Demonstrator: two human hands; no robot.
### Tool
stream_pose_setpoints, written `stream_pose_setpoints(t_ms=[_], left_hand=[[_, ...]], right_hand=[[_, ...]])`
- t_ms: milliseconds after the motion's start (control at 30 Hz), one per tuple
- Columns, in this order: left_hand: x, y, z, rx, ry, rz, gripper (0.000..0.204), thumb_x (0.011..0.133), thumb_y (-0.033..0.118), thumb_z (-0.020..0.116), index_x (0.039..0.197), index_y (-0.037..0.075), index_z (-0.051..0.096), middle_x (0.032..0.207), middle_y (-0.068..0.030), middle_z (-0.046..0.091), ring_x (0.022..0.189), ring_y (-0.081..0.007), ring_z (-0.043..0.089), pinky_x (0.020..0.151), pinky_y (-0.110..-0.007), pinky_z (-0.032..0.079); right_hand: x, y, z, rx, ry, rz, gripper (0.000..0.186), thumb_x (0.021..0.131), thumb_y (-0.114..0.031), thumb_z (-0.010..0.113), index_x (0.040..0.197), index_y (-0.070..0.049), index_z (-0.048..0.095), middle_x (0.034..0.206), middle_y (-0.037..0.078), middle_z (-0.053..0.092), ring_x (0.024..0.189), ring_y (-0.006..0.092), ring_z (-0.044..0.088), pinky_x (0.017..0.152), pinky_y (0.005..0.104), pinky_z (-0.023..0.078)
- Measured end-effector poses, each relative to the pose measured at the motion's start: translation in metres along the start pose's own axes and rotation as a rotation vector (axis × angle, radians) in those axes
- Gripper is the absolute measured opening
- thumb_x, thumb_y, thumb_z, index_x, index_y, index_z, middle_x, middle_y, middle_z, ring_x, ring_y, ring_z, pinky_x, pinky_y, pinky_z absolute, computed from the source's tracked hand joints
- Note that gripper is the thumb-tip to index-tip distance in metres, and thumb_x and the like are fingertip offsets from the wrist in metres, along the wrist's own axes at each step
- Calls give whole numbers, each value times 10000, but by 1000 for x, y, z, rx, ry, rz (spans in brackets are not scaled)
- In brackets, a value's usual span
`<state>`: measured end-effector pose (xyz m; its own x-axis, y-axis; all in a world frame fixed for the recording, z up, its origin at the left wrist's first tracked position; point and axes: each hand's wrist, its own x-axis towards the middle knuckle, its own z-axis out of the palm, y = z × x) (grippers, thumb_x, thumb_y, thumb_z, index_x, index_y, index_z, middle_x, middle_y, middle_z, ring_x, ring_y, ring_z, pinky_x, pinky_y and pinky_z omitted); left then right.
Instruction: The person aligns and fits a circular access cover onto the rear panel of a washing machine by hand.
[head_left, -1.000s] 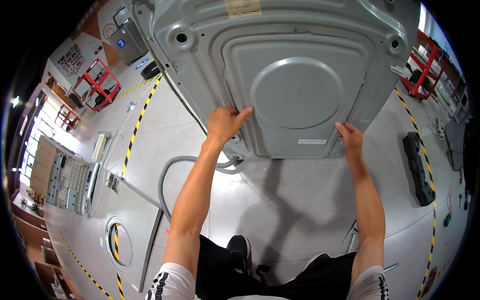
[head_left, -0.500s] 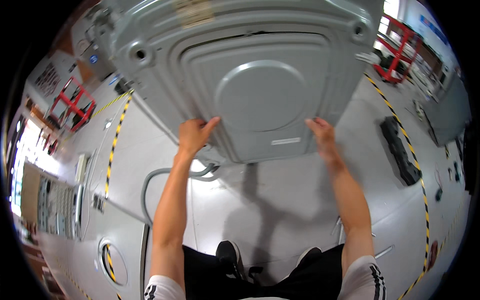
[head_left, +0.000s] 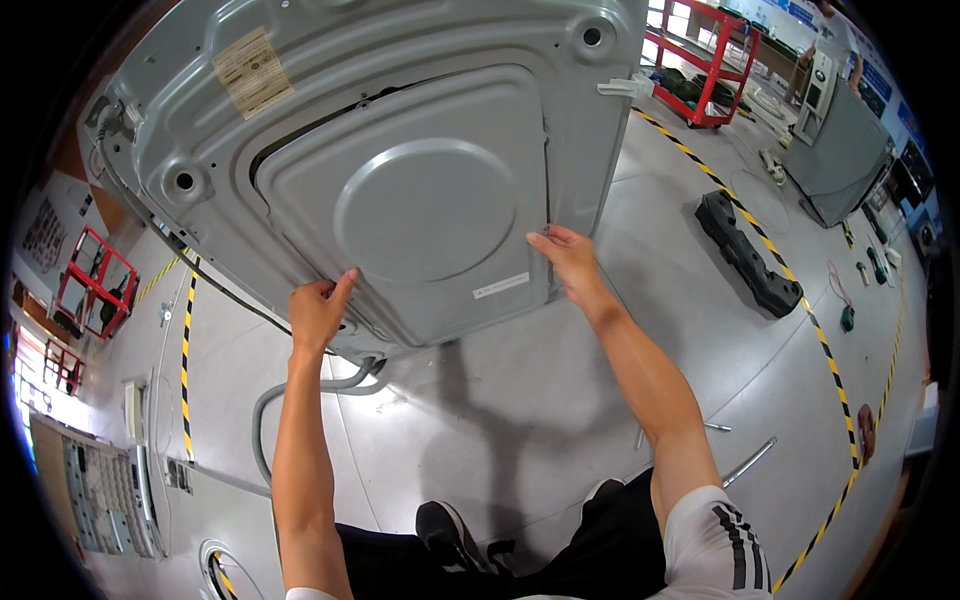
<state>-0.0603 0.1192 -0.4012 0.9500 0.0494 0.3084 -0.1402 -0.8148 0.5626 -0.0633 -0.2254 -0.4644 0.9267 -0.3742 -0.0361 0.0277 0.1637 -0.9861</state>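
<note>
In front of me stands the grey metal back of a washing machine (head_left: 590, 110). Set into it is a grey back panel (head_left: 430, 215) with a raised ring pressed in its middle and a small white label strip low down. Dark gaps show along the panel's top and right edges. My left hand (head_left: 318, 310) is closed at the panel's lower left edge, thumb on its face and fingers curled out of sight. At the lower right edge my right hand (head_left: 568, 258) pinches the panel between thumb and fingers.
A grey hose (head_left: 268, 405) curves over the floor from the machine's lower left. A black molded bar (head_left: 745, 255) lies at right beside yellow-black floor tape (head_left: 825, 350). A metal rod (head_left: 750, 462) lies near my right arm. A red cart (head_left: 705, 65) and a person (head_left: 835, 35) are farther back.
The view has turned right, so the machine appears shifted left and slanted. Both hands stay at the panel's lower sides. The dark gap along the right edge now shows more.
</note>
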Motion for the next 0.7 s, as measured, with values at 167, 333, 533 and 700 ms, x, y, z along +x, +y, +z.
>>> stream_pose_setpoints(t_ms=[167,333,533,700], left_hand=[[0,-1,0,6,-3,-16,601,780,480,641,530,-59,545,415,-63,403,422,-131,356,419,-315,302],[-6,5,-5,-75,-6,-51,579,765,476,658,567,-64,583,429,-39,419,437,-115,350,423,-307,301],[-3,-5,-13,-23,-42,-125,553,740,458,693,601,-71,605,439,-13,373,449,-108,333,434,-293,292],[-4,-11,-17,14,-9,-78,538,737,447,702,607,-66,608,436,-11,372,443,-107,331,430,-294,287]], right_hand=[[12,13,-10,33,-162,-3,406,736,-171,753,1039,54,603,995,95,633,938,131,577,827,238,434],[13,26,-13,15,-172,34,467,723,-184,767,1058,80,576,956,81,636,879,118,576,771,230,441],[9,44,-6,11,-198,89,533,717,-199,774,1083,111,540,935,76,636,830,104,561,750,223,435],[-2,40,0,23,-262,117,390,729,-191,763,977,65,604,889,44,632,811,83,547,725,222,424]])
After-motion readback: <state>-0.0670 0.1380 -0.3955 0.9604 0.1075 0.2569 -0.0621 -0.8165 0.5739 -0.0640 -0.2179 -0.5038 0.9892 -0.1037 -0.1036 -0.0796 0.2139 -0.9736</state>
